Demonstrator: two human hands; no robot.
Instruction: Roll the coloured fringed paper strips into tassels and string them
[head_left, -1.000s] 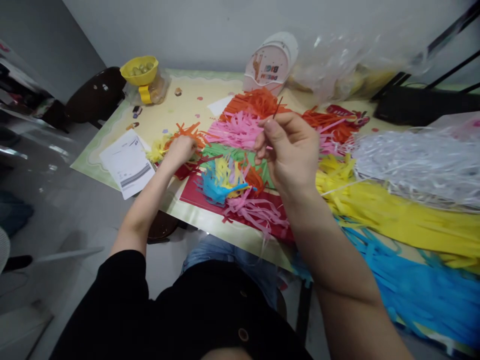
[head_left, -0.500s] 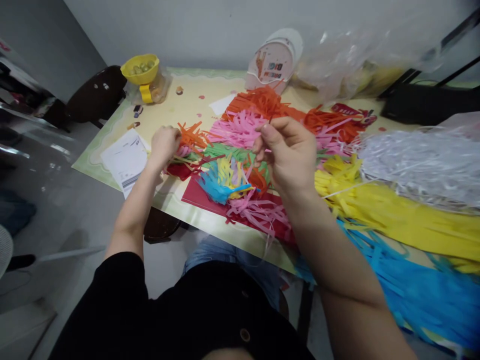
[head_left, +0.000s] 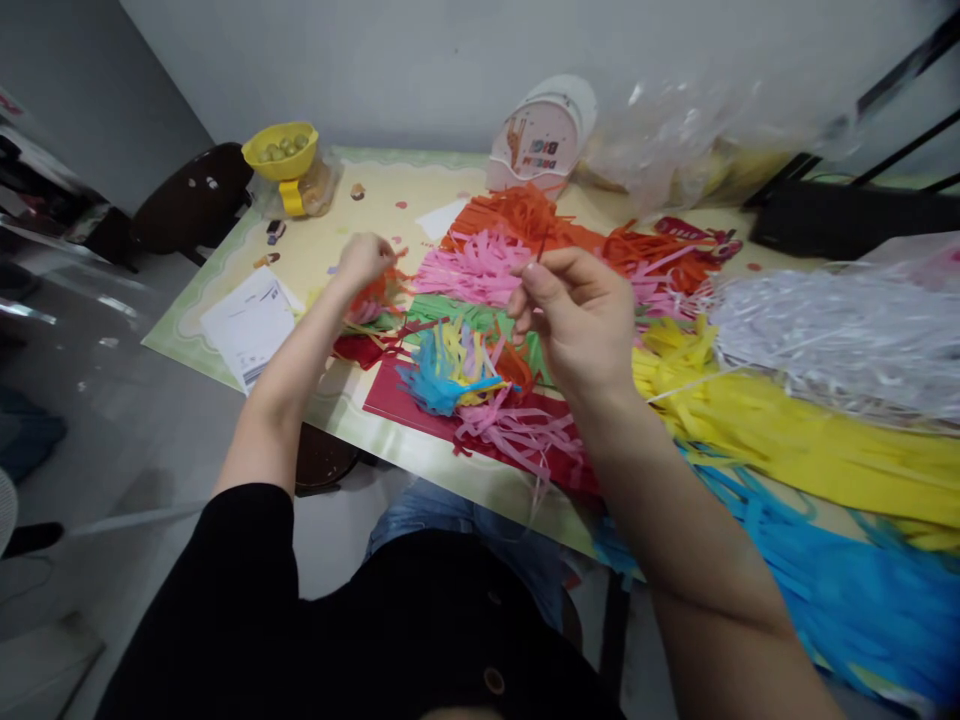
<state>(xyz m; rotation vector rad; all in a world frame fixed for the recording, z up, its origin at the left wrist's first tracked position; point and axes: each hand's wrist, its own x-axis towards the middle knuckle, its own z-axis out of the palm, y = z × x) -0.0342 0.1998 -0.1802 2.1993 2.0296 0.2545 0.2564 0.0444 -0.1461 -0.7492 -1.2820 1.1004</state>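
Over the middle of the table, my right hand (head_left: 574,315) is raised with thumb and fingertips pinched on a thin dark red strip that sticks up a little. My left hand (head_left: 365,262) hangs above a small orange fringe bunch (head_left: 379,297), its fingers bent together; what they hold is too small to make out. Between the hands lie pink fringe (head_left: 469,268) and green fringe (head_left: 442,312). Nearer me, a mixed blue, yellow and pink tassel bunch (head_left: 439,378) rests on dark red paper (head_left: 405,402). Orange fringe (head_left: 517,215) lies behind the pink.
Yellow fringe (head_left: 810,445), blue fringe (head_left: 840,580) and white strips (head_left: 847,345) cover the right side. A cap (head_left: 544,130) and plastic bags (head_left: 675,140) stand at the back. White papers (head_left: 251,325) and a yellow bowl (head_left: 281,150) are at the left.
My left hand has moved right and away from me, off the left edge of the orange bunch to above it. My right hand keeps its pinch in nearly the same place.
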